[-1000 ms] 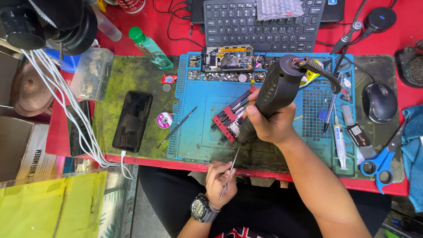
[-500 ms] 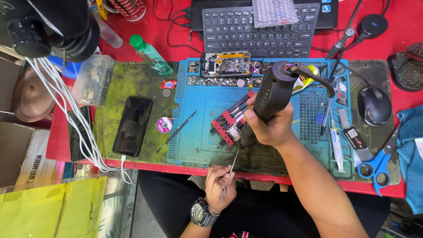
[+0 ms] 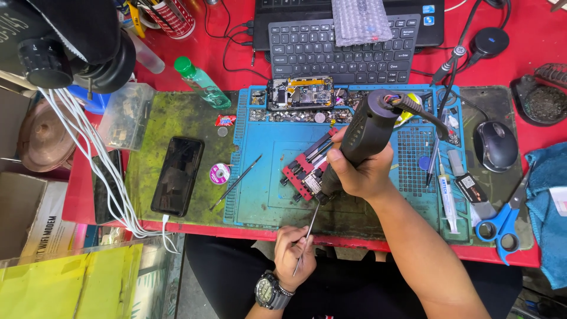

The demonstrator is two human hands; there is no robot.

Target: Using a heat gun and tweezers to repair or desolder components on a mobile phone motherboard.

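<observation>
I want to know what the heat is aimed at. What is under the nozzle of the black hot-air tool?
Under the hot-air tool in the right hand sits a red board holder on the blue mat. The nozzle tip hides the exact spot.

Bare forearms; a black digital wristwatch (image 3: pixel 273 290) on the left wrist.

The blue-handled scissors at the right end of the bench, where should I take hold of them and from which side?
Take the scissors by the blue finger loops, coming from the near edge of the bench. The loops lie toward the person, and the blades point away to the upper right, toward the blue cloth.
</observation>
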